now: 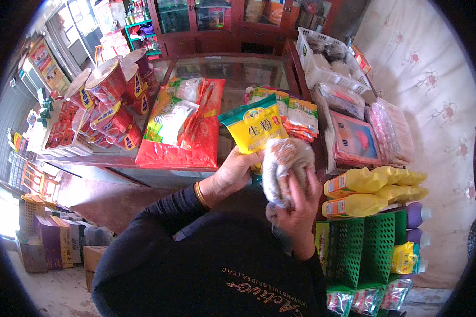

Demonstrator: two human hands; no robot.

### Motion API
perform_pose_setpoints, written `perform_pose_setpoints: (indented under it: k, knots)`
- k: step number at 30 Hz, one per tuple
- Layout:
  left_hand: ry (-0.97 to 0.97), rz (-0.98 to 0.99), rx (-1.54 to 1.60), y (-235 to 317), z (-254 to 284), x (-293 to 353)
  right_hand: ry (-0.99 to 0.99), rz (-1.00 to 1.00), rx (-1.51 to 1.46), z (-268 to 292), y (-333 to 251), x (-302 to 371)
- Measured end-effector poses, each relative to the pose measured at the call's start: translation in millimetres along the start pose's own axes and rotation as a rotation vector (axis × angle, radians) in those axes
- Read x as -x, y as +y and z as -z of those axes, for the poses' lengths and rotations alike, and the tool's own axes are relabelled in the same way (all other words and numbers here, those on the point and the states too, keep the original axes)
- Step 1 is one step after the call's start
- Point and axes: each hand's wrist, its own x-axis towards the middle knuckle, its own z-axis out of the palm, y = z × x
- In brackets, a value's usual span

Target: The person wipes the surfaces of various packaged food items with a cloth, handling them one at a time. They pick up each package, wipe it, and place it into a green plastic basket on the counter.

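Observation:
A yellow and green plastic packet [251, 127] is held upright by its lower left side in my left hand [230, 174], above the near edge of the counter. My right hand [303, 203] is closed on a bunched white and brown cloth [284, 171], which covers the packet's lower right part. Just behind the packet, several orange, white and green packets [301, 117] lie on the glass counter [238, 68]. To the left of my hands lies a large red bag [180, 150] with smaller green and white packets [173, 122] on top.
Stacked red tub containers [108, 82] and a white box of small red packs [63, 127] stand at the left. Yellow bottles [354, 182] lie above a green perforated rack [346, 243] at the right. A white basket [328, 66] stands far right, beside a curtain [423, 105].

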Motion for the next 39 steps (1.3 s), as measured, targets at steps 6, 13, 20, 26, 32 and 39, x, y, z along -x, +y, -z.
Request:
perform_pose_setpoints:
  k: [6, 13, 20, 26, 32, 39]
  knots:
    - [0.184, 0.074, 0.098, 16, 0, -10, -0.356, 0.123, -0.285, -3, -4, 3]
    - [0.119, 0.087, -0.089, 17, -3, -12, -0.176, 0.073, -0.281, 26, -10, -6]
    - [-0.056, 0.246, -0.200, 7, 18, -6, -0.155, 0.178, 0.001, 16, 15, -8]
    - [-0.139, 0.502, -0.223, 27, 16, 4, -0.095, 0.003, -0.090, 24, 40, -19]
    - [-0.202, 0.564, -0.137, 16, 23, 14, -0.009, -0.167, 0.053, 28, 43, -22]
    - [-0.538, 0.129, -0.455, -9, 41, 8, -0.310, 0.103, -0.168, 32, -11, -39]
